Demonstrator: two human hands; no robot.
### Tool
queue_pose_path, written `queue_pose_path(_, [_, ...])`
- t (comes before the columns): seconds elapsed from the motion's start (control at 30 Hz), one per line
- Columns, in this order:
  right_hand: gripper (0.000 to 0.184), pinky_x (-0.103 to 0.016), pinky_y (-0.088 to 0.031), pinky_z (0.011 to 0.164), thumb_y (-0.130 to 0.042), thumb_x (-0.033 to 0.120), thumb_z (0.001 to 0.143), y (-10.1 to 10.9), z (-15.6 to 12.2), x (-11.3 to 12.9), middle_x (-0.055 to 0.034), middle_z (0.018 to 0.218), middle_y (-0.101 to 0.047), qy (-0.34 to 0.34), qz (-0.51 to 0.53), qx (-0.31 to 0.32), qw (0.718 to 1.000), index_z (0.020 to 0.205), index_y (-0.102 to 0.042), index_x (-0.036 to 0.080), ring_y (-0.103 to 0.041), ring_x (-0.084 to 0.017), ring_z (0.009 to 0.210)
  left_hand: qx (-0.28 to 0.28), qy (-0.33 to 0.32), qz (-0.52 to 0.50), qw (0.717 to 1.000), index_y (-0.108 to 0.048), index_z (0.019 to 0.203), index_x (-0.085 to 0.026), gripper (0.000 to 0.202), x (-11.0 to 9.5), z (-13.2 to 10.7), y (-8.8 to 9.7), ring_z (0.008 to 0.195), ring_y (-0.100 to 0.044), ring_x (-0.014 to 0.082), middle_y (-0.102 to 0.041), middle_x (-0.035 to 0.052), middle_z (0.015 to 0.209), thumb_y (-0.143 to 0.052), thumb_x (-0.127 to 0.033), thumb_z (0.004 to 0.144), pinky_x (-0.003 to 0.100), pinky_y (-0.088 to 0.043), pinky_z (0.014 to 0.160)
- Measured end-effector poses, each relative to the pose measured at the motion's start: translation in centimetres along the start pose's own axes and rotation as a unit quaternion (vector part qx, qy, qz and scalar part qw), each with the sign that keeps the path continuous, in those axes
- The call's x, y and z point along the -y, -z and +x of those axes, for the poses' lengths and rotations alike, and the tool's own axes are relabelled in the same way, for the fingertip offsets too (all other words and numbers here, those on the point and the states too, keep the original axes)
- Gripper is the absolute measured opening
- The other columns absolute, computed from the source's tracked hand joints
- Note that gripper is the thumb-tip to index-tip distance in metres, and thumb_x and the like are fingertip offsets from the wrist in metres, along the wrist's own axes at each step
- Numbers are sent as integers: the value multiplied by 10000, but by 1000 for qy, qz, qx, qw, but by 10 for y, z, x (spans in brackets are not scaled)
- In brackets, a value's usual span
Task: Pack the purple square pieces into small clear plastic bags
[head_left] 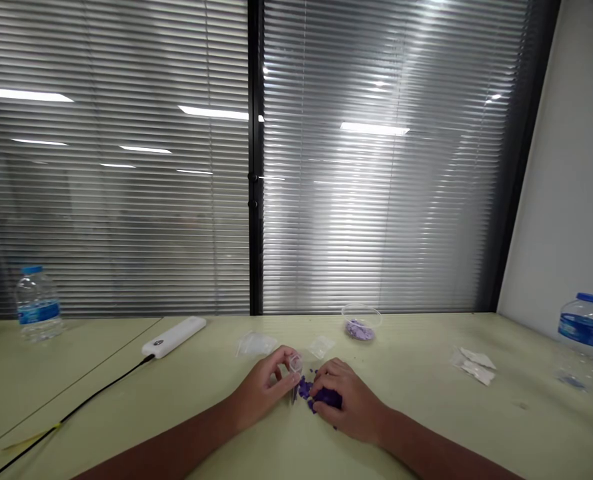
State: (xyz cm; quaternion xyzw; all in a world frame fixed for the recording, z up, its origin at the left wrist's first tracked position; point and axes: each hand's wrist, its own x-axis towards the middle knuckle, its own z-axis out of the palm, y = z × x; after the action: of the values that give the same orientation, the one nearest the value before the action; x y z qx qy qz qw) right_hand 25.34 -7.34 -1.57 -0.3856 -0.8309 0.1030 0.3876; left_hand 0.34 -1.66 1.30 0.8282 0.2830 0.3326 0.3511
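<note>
My left hand [269,387] is closed around a small clear plastic container [295,363], whose round rim faces up. I cannot make out whether it is a bag or a tube. Dark purple bits [304,387] lie loose on the table between my two hands. My right hand [349,400] curls over a larger dark purple lump [329,397], with its fingertips at the bits. Part of the lump is hidden under the fingers.
Behind my hands lie clear plastic bags [256,344] and a clear bowl [360,329] with light purple pieces. A white power bank [173,337] with a black cable is left. Torn white packets [476,365] and a water bottle [583,333] are right; another bottle [39,305] stands far left.
</note>
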Motion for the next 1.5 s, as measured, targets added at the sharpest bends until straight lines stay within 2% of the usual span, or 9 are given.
queue_pose_path(0.17, [221, -390, -485, 959, -746, 115, 831, 1, 0, 0, -31, 1025, -702, -4, -4, 2, 1000, 986, -756, 273, -639, -239, 1020, -4, 10, -1, 1000, -637, 1153, -226, 331, 1, 0, 0, 876, -565, 195, -622, 41, 1069, -585, -528, 1028, 258, -442, 729])
queue_pose_path(0.37, [203, -388, -481, 967, -735, 128, 860, 1, 1, 2, -30, 1030, -704, -3, -2, 2, 1000, 1004, -757, 270, -637, -230, 1024, -1, 14, -2, 1000, -643, 1179, -218, 302, 1, -1, 0, 887, -561, 203, -615, 39, 1048, -618, -460, 1001, 262, -454, 745])
queue_pose_path(0.57, [165, -385, -487, 963, -738, 159, 871, 2, 0, 4, -33, 1029, -704, -12, -3, 6, 1000, 997, -762, 262, -637, -234, 1027, 11, -20, -4, 1000, -658, 1160, -212, 237, -2, -1, 4, 976, -576, 234, -649, 50, 1084, -591, -392, 1021, 305, -457, 880])
queue_pose_path(0.73, [172, -389, -491, 965, -750, 148, 855, 2, 1, 4, -34, 1023, -707, -11, -6, 2, 1000, 984, -757, 262, -641, -240, 1029, 10, -21, -46, 999, -639, 1266, -238, 286, 0, 1, 3, 1052, -608, 249, -668, 51, 1093, -517, -420, 1083, 321, -450, 958])
queue_pose_path(0.9, [185, -390, -489, 954, -750, 135, 842, 1, 2, 2, -33, 1013, -711, -3, -7, -1, 1000, 977, -752, 262, -645, -238, 1015, -4, 3, -36, 999, -707, 1179, -224, 381, 11, -1, 1, 897, -595, 216, -671, 43, 947, -446, -494, 1110, 291, -466, 849])
queue_pose_path(1.0, [186, -391, -487, 945, -742, 135, 834, 1, 1, 3, -35, 1005, -711, 3, -4, -4, 1000, 973, -747, 259, -647, -240, 1007, -9, -2, -31, 999, -721, 1113, -208, 459, 12, -1, 0, 859, -591, 213, -680, 57, 935, -429, -561, 1103, 289, -472, 807])
queue_pose_path(1.1, [283, -398, -480, 948, -706, 71, 767, 2, 1, 4, -35, 1000, -711, 10, -2, -11, 1000, 978, -741, 255, -651, -243, 1003, -5, -16, -21, 1000, -710, 1091, -203, 470, 8, 0, 1, 872, -607, 220, -679, 60, 928, -418, -572, 1103, 293, -477, 814])
queue_pose_path(1.23, [445, -409, -473, 960, -669, 22, 666, 2, 1, 6, -33, 1027, -715, 30, 0, -2, 1000, 1025, -753, 270, -654, -248, 1008, 8, -28, 16, 999, -680, 1163, -203, 352, 5, 1, 0, 938, -629, 232, -689, 53, 994, -517, -505, 1082, 301, -486, 862])
queue_pose_path(1.5, [238, -391, -480, 941, -753, 97, 771, -1, 2, 0, -27, 1033, -720, 22, 6, -10, 1000, 930, -763, 275, -657, -236, 1011, 18, -58, 111, 992, -652, 1219, -222, 294, 2, -3, -1, 965, -638, 234, -703, 47, 1075, -570, -436, 1036, 309, -511, 880])
